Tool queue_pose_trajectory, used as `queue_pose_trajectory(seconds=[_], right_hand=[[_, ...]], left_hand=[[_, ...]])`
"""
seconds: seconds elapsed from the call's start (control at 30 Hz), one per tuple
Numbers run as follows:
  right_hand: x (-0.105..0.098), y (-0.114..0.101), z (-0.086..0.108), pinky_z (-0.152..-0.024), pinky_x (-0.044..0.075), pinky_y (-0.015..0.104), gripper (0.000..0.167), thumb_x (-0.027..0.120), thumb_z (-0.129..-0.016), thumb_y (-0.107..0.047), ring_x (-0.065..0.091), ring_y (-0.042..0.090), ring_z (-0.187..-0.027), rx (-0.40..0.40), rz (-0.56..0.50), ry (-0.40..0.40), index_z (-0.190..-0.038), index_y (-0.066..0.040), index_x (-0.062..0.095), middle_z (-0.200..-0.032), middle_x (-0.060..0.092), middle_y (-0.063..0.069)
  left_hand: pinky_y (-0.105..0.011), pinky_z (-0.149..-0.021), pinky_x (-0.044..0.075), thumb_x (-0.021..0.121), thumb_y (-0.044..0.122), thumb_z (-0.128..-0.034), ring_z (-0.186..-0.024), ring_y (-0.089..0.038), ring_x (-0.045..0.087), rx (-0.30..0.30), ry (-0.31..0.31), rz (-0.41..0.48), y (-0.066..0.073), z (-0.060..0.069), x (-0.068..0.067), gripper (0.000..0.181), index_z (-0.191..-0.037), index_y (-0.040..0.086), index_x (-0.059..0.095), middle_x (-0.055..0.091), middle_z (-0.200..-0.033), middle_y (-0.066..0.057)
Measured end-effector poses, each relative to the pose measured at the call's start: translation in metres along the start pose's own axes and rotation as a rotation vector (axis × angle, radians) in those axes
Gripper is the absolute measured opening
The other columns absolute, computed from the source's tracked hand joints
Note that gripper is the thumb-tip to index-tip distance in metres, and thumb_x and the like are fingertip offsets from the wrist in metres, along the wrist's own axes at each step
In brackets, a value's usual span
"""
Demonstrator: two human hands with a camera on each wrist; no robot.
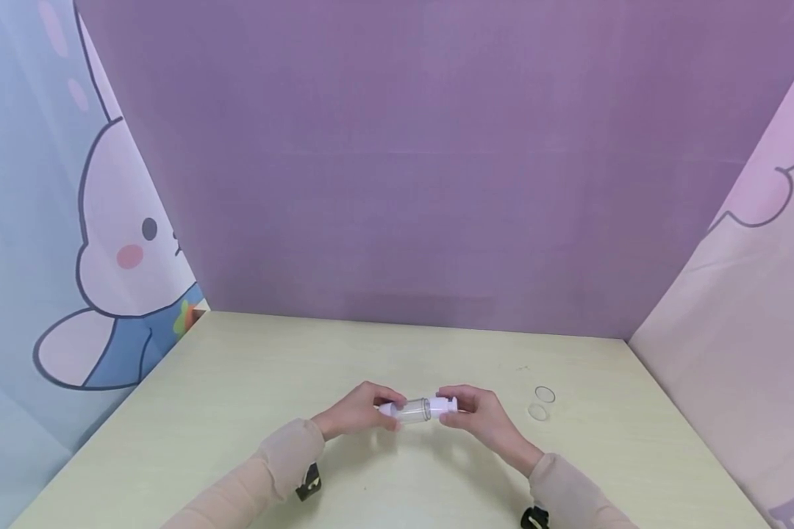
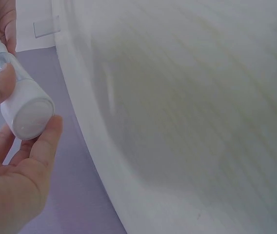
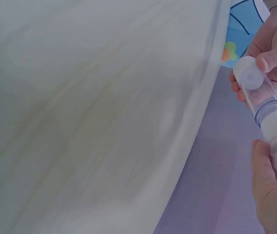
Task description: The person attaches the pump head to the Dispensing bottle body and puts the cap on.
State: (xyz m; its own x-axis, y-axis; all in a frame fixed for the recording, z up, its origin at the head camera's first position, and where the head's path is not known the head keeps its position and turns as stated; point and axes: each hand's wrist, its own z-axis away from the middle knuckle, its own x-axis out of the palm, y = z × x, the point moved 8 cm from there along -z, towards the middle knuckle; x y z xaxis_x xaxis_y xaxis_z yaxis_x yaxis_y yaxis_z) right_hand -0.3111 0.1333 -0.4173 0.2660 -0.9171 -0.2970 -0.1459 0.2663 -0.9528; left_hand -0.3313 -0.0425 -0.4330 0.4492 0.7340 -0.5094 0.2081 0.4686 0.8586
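Both hands hold a small cylindrical pump bottle [image 1: 413,410] sideways above the table, one at each end. It has a clear middle, a white base end [image 2: 29,109] and a white pump top [image 3: 276,127]. My left hand [image 1: 360,408] grips the base end, thumb pressed along the side and fingers beneath. With thumb and fingers, my right hand [image 1: 481,415] grips the white pump top. The top sits against the clear body; how tightly they are joined I cannot tell. A clear, cap-like plastic piece [image 1: 538,412] with round rims is on the table to the right.
The pale wooden table [image 1: 291,353] ends at a purple panel [image 1: 423,184] at the back. Printed cloths hang on both sides, the left one showing a cartoon rabbit [image 1: 126,242]. A black strap piece [image 1: 309,483] hangs under the left sleeve, another [image 1: 534,517] under the right.
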Motion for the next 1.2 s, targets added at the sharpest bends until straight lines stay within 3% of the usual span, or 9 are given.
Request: queue_pose_trajectory(seconds=[0.43,1.2], right_hand=[[0.0016,-0.0056,0.0029,-0.076,0.052,0.027,0.036,0.068,-0.077,0.0,0.062,0.026,-0.097,-0.007,0.003,-0.014,-0.112,0.006,0.06,-0.109,0.062,0.022],[-0.0016,0.0,0.0047,-0.073,0.052,0.025,0.034,0.071,-0.077,-0.008,0.063,0.015,-0.084,0.014,0.07,0.015,-0.107,0.004,0.062,-0.1,0.066,0.019]], left_hand=[[-0.036,-0.082,0.044,0.073,0.009,-0.0745,-0.092,-0.018,0.056,0.001,0.001,-0.013,0.0006,0.0011,0.0004,0.034,-0.108,0.005,0.066,0.064,-0.11,-0.008],[-0.036,-0.082,0.045,0.074,0.01,-0.0747,-0.093,-0.018,0.056,-0.008,-0.009,0.011,-0.0017,0.0012,0.0042,0.035,-0.109,0.006,0.066,0.064,-0.11,-0.006]])
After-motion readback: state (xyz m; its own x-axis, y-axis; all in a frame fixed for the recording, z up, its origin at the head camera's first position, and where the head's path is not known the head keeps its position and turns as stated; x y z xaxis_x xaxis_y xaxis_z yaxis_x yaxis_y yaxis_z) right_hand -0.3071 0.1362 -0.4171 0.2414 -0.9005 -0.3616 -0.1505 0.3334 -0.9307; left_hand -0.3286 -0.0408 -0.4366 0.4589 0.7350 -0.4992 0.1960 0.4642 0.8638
